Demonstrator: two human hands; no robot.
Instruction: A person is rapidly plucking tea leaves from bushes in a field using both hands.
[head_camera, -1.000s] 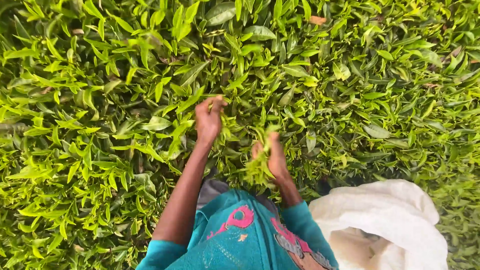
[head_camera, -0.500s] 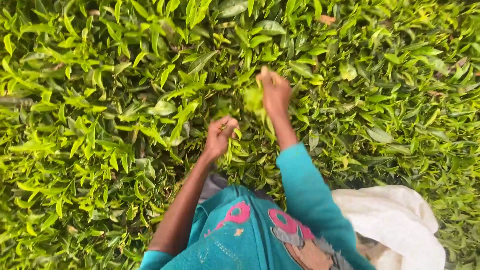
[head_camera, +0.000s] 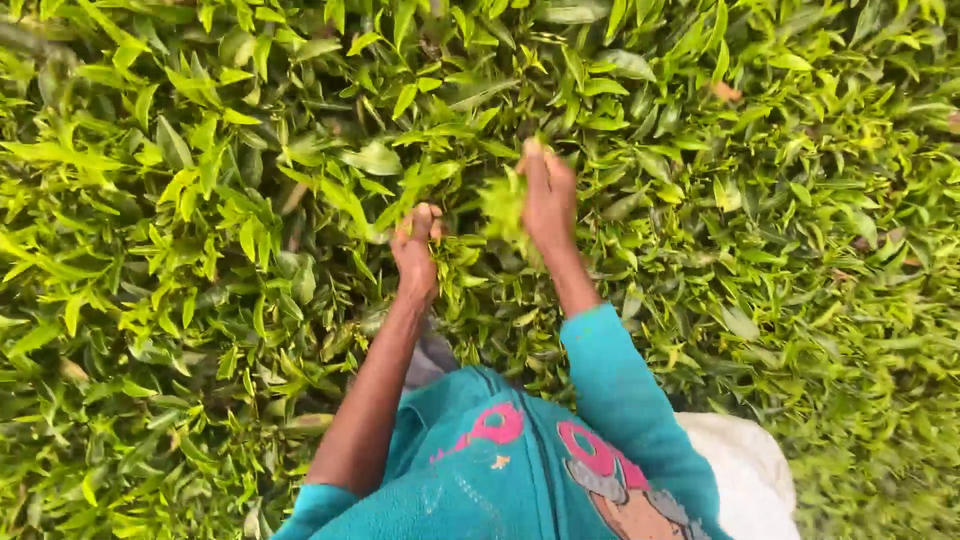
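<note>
Head view, looking straight down on a thick bed of green leaves filling the whole frame.

My right hand is up near frame centre, back of hand toward the camera. Its grip is pressed together on a bunch of picked leaves: the bunch sticks out of the left side of the fist, blurred, touching the palm side. One fingertip points up at the top of the hand, into the shoots above.

My left hand sits lower and just left of the bunch, close to it. Fingers curl down into the leaves; fingertips are buried in the foliage, so I cannot tell whether that grip is pinching a shoot or just resting on it.

The bunch lies between the two hands, held by the right only; the left hand is near it, and contact is not clear.

Left forearm is bare, right arm is in a teal sleeve. White sack at lower right, beside my right elbow, partly behind the sleeve.
</note>
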